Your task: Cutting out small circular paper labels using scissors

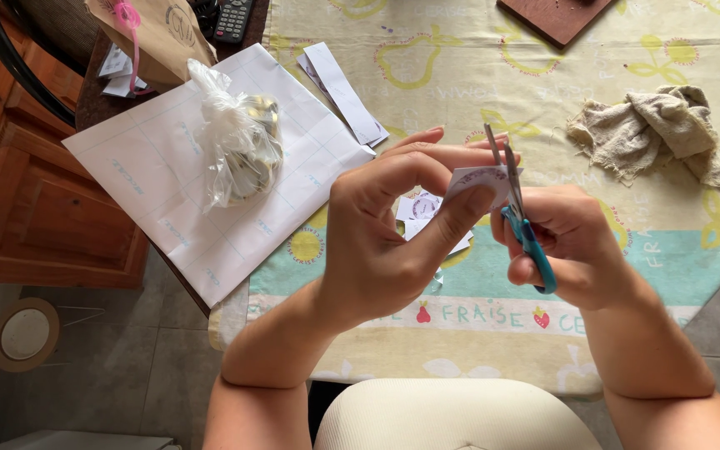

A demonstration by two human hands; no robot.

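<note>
My left hand pinches a small white paper cut-out between thumb and fingers. My right hand grips blue-handled scissors, blades pointing up and set against the right edge of the cut-out. Both hands hover above the table's near edge. A few more small white paper pieces lie on the cloth just behind my left hand, partly hidden by it.
A fruit-patterned tablecloth covers the table. A large white gridded sheet overhangs the left edge with a knotted clear plastic bag on it. Paper strips, a crumpled beige rag, a wooden board, a remote control.
</note>
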